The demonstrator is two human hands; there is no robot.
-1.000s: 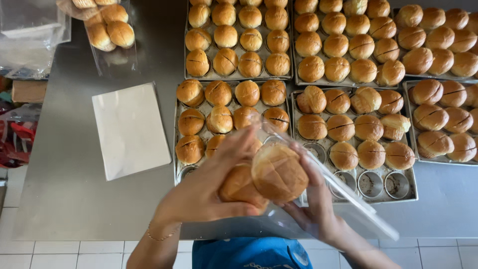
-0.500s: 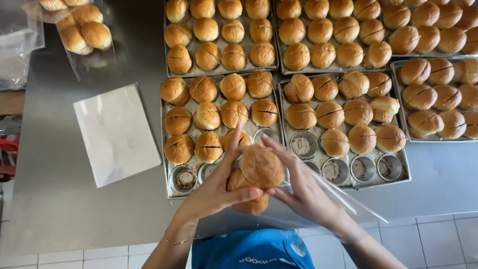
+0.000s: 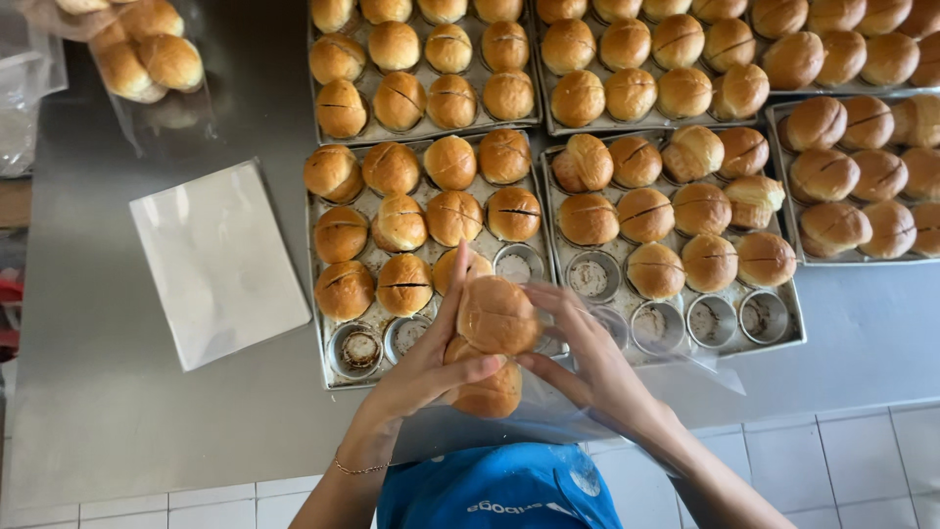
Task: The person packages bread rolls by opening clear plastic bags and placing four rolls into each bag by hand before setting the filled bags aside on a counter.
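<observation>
left hand (image 3: 423,370): fingers curled around two stacked buns (image 3: 494,338), steadying them inside clear bag (image 3: 627,377) | right hand (image 3: 587,362): fingers pinching bag film, holding mouth wide | buns: above table (image 3: 147,411) edge, just in front of near tray (image 3: 323,345) with emptied cups
</observation>
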